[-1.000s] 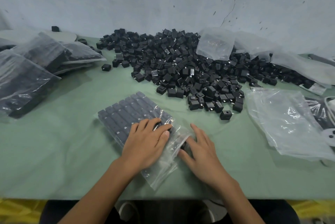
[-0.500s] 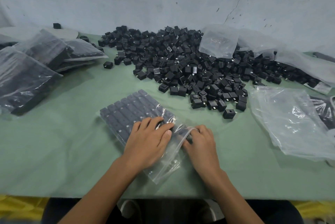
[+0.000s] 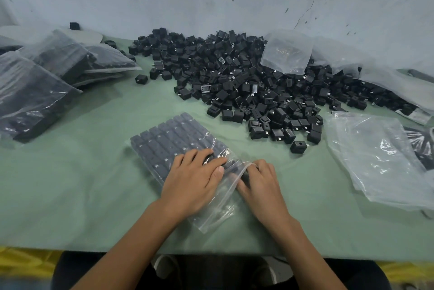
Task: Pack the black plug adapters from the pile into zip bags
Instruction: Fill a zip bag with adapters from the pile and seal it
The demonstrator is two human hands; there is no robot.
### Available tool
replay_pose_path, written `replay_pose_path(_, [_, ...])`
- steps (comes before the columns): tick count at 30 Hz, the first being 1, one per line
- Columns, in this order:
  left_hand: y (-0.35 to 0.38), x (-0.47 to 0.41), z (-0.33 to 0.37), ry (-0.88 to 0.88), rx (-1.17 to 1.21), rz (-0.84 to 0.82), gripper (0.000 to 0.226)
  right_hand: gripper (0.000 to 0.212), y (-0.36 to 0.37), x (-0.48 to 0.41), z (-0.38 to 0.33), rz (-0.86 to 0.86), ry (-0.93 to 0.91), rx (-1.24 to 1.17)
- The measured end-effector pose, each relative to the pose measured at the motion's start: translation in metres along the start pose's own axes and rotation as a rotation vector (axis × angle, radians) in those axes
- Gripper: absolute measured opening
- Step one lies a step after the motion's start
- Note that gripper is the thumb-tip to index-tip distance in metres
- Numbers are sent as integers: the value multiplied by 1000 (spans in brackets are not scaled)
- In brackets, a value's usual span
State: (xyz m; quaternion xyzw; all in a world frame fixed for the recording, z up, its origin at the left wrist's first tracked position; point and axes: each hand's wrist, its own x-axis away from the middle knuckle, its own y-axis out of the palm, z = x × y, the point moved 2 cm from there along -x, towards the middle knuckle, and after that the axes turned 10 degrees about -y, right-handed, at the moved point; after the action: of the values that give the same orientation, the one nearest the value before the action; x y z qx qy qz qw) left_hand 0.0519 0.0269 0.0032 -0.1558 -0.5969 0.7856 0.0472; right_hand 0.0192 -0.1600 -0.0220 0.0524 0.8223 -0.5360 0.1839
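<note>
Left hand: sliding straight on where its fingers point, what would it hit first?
Past the clear zip bag under the left hand, probably the near edge of the pile of black plug adapters; depth is unclear.

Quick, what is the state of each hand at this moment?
Left hand: open, pressing flat on the zip bag.
Right hand: fingers curled at the bag's mouth; whether it grips anything cannot be told.

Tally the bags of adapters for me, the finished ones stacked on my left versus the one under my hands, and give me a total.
Packed bags stacked at the left: at least 3 (overlap hides any more)
Zip bag under the left hand and right hand: 1
Total: at least 4
</note>
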Motion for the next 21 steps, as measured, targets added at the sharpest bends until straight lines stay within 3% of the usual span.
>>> replay_pose_path(4, [1, -1, 0, -3, 2, -9, 57, 7, -6, 7, 0, 28, -82, 48])
replay_pose_path(8, [1, 1, -1, -8, -3, -7, 57, 7, -9, 7, -4, 123, -25, 59])
replay_pose_path(15, [3, 0, -2, -9, 16, -4, 53, 13, -5, 1, 1, 77, -45, 96])
replay_pose_path(21, [-3, 2, 0, -14, 33, -13, 52, 6, -10, 4, -4, 222, 12, 98])
